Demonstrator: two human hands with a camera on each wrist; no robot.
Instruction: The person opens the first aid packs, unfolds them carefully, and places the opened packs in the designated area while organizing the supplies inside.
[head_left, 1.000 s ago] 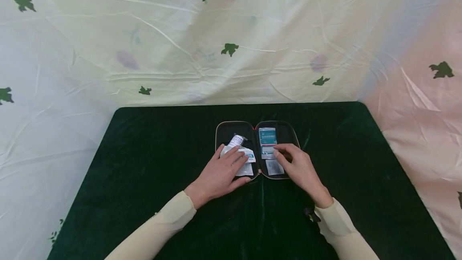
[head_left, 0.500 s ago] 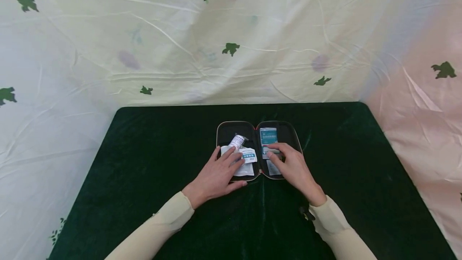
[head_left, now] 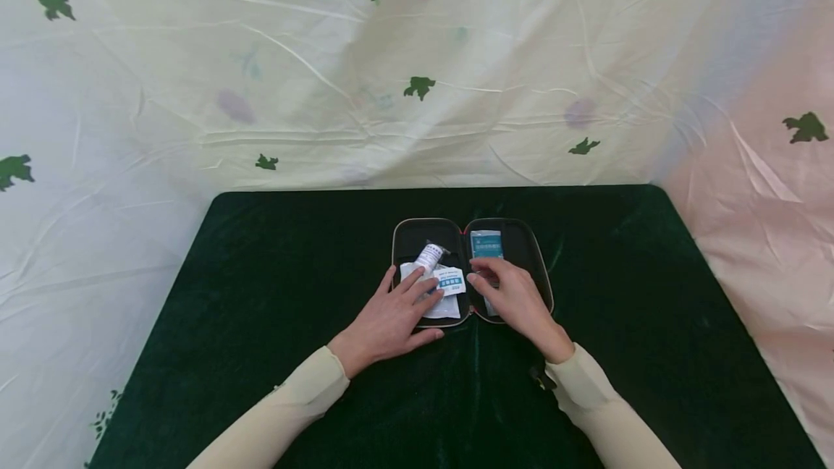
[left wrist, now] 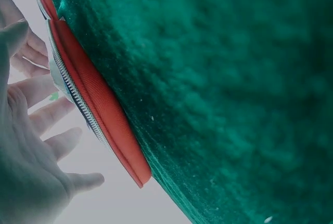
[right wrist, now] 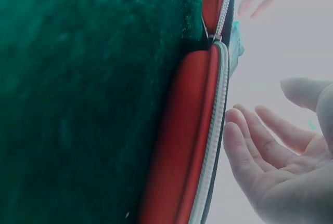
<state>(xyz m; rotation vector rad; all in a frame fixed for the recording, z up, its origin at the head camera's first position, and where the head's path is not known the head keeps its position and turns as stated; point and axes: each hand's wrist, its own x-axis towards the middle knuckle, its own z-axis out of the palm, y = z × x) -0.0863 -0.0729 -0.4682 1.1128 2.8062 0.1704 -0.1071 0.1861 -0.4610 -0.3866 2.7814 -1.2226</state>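
A zip case, dark inside with a red outer shell, lies unfolded on the table. My left hand has its fingers spread over the left half, fingertips on the white packets. Beside those fingertips are a small packet with a blue label and a white wrapped roll. Over the right half hovers my right hand, fingers loosely bent and nothing held in the right wrist view. It partly covers a blue-and-white packet and hides most of the packet below.
Dark green velvet cloth covers the table. Behind and at the sides hangs a pale curtain with green leaf prints. The zipper teeth run along the case's rim.
My right hand has moved left across the right half of the case, toward the hinge. My left fingers have drawn back slightly, showing more of the blue-labelled packet.
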